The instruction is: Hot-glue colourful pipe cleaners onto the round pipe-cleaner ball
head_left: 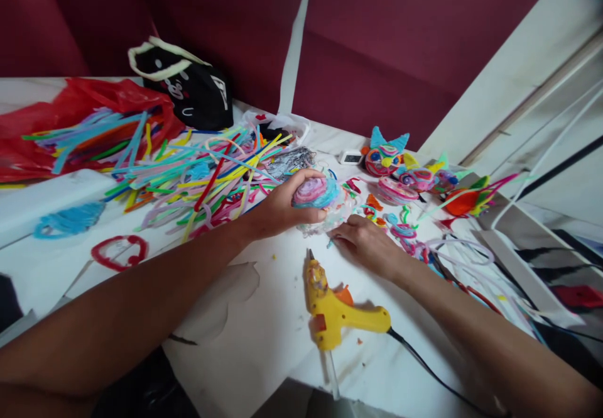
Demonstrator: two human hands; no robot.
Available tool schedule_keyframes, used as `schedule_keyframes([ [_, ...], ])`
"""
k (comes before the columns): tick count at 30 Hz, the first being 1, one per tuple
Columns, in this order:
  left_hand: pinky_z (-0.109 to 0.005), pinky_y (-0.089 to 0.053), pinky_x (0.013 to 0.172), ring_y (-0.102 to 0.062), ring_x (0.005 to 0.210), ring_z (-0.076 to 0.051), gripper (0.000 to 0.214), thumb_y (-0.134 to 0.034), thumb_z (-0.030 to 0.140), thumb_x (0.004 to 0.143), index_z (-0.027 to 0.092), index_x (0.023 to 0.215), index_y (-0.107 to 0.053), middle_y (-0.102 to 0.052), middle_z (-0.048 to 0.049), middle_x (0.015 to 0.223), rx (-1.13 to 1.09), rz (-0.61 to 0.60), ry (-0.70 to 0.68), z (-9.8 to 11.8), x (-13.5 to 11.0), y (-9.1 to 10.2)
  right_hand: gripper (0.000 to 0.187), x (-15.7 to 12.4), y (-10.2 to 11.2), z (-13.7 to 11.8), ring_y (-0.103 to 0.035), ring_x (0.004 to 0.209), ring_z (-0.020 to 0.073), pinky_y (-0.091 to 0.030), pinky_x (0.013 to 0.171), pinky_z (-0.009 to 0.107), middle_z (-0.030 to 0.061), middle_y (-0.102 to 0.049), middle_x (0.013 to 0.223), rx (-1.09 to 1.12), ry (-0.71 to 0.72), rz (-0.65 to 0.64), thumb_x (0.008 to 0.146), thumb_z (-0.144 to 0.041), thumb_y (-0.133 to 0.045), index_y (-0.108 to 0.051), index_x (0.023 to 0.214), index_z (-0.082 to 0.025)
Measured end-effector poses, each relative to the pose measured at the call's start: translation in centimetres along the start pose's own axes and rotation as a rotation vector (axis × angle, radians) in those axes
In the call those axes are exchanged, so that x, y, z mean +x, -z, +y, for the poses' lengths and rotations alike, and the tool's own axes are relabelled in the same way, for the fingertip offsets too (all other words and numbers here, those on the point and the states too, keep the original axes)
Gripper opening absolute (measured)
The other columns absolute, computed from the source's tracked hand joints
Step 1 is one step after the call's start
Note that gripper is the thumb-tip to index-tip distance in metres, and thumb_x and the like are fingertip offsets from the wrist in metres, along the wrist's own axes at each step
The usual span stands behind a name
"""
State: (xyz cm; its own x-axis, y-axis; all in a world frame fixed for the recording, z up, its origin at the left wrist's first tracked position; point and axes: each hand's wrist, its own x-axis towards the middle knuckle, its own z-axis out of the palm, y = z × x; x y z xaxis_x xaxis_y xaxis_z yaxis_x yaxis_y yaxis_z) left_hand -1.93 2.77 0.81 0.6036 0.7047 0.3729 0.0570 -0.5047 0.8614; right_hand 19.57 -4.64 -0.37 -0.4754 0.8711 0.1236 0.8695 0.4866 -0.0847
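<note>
My left hand (277,207) is closed round a coiled pipe-cleaner disc (315,193) in pink, purple and blue, holding it just above the white table (264,330). My right hand (365,242) rests on the table just right of the disc, fingers bent and pressed down beside small pipe-cleaner scraps; what is under the fingertips is hidden. A yellow hot glue gun (332,308) lies on the table just below both hands, its nozzle pointing up towards them and its black cord running off to the right.
A big loose heap of coloured pipe cleaners (188,173) lies to the left, with a red plastic bag (70,122) and a black pouch (188,88) behind. Finished coiled figures (400,170) stand at the right. A red loop (120,251) and blue tangle (68,220) lie at left.
</note>
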Motion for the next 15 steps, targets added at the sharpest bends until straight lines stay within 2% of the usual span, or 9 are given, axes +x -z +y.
schedule_keyframes([
  [5, -0.041, -0.038, 0.108, -0.047, 0.126, -0.031, 0.068, -0.072, 0.044, 0.069, 0.019, 0.127, -0.048, -0.050, -0.0082, 0.135, -0.002, -0.005, -0.017, 0.0, 0.0, -0.1, 0.020, 0.4, -0.6, -0.1, -0.060, 0.083, 0.0235, -0.046, 0.078, 0.036, 0.0134, -0.063, 0.082, -0.043, -0.003, -0.036, 0.091, -0.016, -0.048, -0.066, 0.084, -0.011],
  [8, -0.041, -0.036, 0.109, -0.045, 0.128, -0.031, 0.069, -0.073, 0.043, 0.069, 0.017, 0.128, -0.047, -0.050, -0.0094, 0.135, 0.010, -0.015, -0.010, 0.0, -0.1, 0.0, 0.010, -0.6, 0.6, -0.5, -0.060, 0.079, 0.0220, -0.047, 0.072, 0.034, 0.0128, -0.064, 0.084, -0.028, -0.005, -0.025, 0.087, -0.014, -0.052, -0.061, 0.085, -0.012],
  [10, -0.041, -0.035, 0.110, -0.045, 0.128, -0.030, 0.069, -0.072, 0.044, 0.070, 0.018, 0.129, -0.047, -0.050, -0.0086, 0.135, 0.032, -0.016, -0.009, -0.1, -0.1, 0.0, 0.009, -1.9, 2.0, -0.8, -0.058, 0.066, 0.0151, -0.045, 0.061, 0.027, 0.0060, -0.064, 0.078, 0.030, -0.015, -0.021, 0.087, -0.010, -0.049, -0.057, 0.089, -0.014],
  [11, -0.041, -0.036, 0.109, -0.045, 0.129, -0.030, 0.068, -0.072, 0.045, 0.071, 0.019, 0.129, -0.047, -0.050, -0.0081, 0.135, 0.043, -0.021, -0.008, -0.1, -0.1, 0.1, 0.011, -2.6, 2.8, -1.0, -0.056, 0.059, 0.0120, -0.043, 0.056, 0.023, 0.0019, -0.062, 0.072, 0.083, -0.028, -0.015, 0.090, -0.011, -0.046, -0.056, 0.089, -0.016],
  [12, -0.042, -0.036, 0.109, -0.045, 0.129, -0.031, 0.068, -0.072, 0.045, 0.070, 0.020, 0.128, -0.047, -0.050, -0.0079, 0.135, 0.054, -0.025, -0.008, -0.1, -0.1, 0.0, 0.011, -3.3, 3.5, -1.1, -0.055, 0.057, 0.0111, -0.042, 0.052, 0.022, 0.0005, -0.062, 0.070, 0.233, -0.061, 0.005, 0.092, -0.015, -0.046, -0.057, 0.089, -0.017],
  [15, -0.043, -0.038, 0.106, -0.048, 0.126, -0.031, 0.066, -0.073, 0.046, 0.069, 0.020, 0.125, -0.050, -0.051, -0.0087, 0.133, 0.079, -0.050, -0.002, 0.1, -0.2, -0.1, 0.009, -4.8, 5.4, -1.5, -0.061, 0.067, 0.0122, -0.045, 0.056, 0.022, 0.0004, -0.068, 0.078, 0.508, -0.086, 0.153, 0.092, -0.024, -0.056, -0.064, 0.093, -0.021],
])
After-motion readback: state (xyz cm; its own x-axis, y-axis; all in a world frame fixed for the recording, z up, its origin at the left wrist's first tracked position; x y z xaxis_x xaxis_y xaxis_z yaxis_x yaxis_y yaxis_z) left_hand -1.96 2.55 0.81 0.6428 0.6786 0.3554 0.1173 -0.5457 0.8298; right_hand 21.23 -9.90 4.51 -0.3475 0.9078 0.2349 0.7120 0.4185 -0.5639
